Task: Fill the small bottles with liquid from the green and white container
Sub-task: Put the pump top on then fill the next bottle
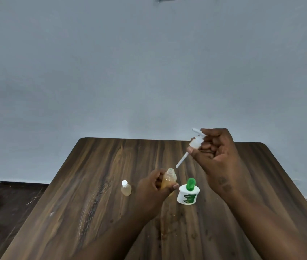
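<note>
My left hand grips a small clear bottle with amber liquid inside; its neck is uncapped and it is held just above the table. Up and to the right, my right hand holds a white pump head, its thin dip tube slanting down toward the open bottle's mouth without touching it. The green and white container stands upright on the table just right of the held bottle, green cap on. A second small bottle, with a white cap and pale liquid, stands on the table to the left.
The wooden table has wet drops and smears near its front middle. A plain grey wall rises behind the table's far edge. Dark floor shows at the left.
</note>
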Demonstrator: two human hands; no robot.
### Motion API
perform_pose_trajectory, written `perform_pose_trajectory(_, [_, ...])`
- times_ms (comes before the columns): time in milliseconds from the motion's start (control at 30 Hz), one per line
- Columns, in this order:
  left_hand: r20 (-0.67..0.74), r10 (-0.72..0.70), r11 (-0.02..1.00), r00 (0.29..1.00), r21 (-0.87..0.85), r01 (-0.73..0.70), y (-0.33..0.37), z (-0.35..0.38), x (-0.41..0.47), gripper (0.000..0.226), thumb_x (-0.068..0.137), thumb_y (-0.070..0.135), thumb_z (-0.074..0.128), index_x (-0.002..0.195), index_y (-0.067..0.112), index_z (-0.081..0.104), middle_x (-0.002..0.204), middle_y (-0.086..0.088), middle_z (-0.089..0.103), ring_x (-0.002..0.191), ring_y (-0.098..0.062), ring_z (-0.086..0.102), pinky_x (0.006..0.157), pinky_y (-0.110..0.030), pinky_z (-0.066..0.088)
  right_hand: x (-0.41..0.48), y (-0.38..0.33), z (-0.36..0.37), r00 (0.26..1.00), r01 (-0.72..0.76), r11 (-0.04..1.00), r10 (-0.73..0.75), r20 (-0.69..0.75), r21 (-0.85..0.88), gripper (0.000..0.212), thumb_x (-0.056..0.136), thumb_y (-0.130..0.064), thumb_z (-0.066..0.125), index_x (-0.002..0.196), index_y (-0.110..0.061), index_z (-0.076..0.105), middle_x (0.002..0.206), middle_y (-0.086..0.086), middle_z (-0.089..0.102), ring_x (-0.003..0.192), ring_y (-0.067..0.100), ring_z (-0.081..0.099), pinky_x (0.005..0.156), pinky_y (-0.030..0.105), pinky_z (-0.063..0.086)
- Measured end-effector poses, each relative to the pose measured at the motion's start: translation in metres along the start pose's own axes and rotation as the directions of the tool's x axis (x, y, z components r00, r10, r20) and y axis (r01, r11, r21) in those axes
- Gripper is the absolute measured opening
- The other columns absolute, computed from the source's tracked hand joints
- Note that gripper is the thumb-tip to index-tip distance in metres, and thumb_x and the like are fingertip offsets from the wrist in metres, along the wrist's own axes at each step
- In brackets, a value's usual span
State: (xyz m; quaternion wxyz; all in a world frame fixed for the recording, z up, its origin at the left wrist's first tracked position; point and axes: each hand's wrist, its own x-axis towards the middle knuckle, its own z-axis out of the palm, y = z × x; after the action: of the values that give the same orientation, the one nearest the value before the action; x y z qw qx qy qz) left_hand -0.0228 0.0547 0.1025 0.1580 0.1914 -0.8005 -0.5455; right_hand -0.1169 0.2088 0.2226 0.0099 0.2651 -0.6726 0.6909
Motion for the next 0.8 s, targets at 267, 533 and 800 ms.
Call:
perform_pose_trajectory(267, [-0.038,0.073,0.996,0.997,-0.047,-0.075,0.025,-0.015,0.006,0.039,0.073,0.054,0.082,0.103,0.034,0.066,0.093,0.012,0.073,0.085,-0.012,0.071,0.077,-0.044,0.062,-0.001,-0.007,0.025,0.997,0.021,0.963,0.001,0.08,-0.27,0.041,0.078,-0.016,0.081,0.107,-0.035,0.059,0.093,-0.011,0.066,0.082,0.003,0.067,0.07,0.014,0.054])
perform_pose_trajectory(533, [-0.041,0.1,0.993,0.994,-0.058,-0.103,0.04,-0.027,0.014,0.034,0.073,0.056,0.08,0.098,0.037,0.066,0.087,0.008,0.074,0.081,-0.014,0.071,0.076,-0.052,0.059,0.008,-0.007,0.025,0.932,0.014,0.948,0.103,0.347,-0.319,0.023,0.087,-0.021,0.073,0.107,-0.029,0.064,0.095,-0.01,0.069,0.087,0.0,0.067,0.073,0.017,0.053])
perform_pose_trajectory(800, [0.013,0.115,0.993,0.993,0.004,-0.115,0.051,-0.027,0.019,0.029,0.078,0.052,0.079,0.098,0.035,0.066,0.089,0.014,0.073,0.079,-0.008,0.07,0.077,-0.046,0.06,0.03,-0.008,0.019,0.92,0.099,0.914,0.066,0.386,-0.394,0.022,0.084,-0.024,0.075,0.098,-0.034,0.061,0.086,-0.007,0.067,0.079,0.009,0.064,0.076,0.031,0.055])
